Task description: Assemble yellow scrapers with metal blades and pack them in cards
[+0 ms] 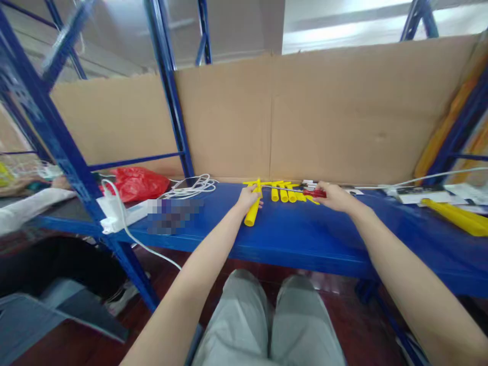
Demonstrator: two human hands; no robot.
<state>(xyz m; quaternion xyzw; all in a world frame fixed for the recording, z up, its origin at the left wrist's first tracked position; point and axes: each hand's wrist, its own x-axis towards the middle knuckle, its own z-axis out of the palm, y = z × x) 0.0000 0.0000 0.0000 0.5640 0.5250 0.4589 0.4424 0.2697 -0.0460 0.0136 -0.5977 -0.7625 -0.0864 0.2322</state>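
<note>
My left hand (248,197) is closed around a yellow tube-shaped piece (251,215), whose open round end points toward me. In my right hand (333,196) is a screwdriver (314,193), gripped by its red handle. Its thin metal shaft runs left to the piece in my left hand; whether the tip touches or enters it I cannot tell. Between the hands, several similar yellow tubes (284,195) lie in a row on the blue tabletop (297,229), some with cross-shaped far ends. Small dark and white items (308,184) sit behind them.
A cardboard panel (324,117) closes off the back. At left are a red plastic bag (139,183), a coiled white cable (194,187) and a white power strip (133,212). Larger yellow pieces (457,217) lie at right. Blue posts (173,101) flank the table; another person sits beyond, left.
</note>
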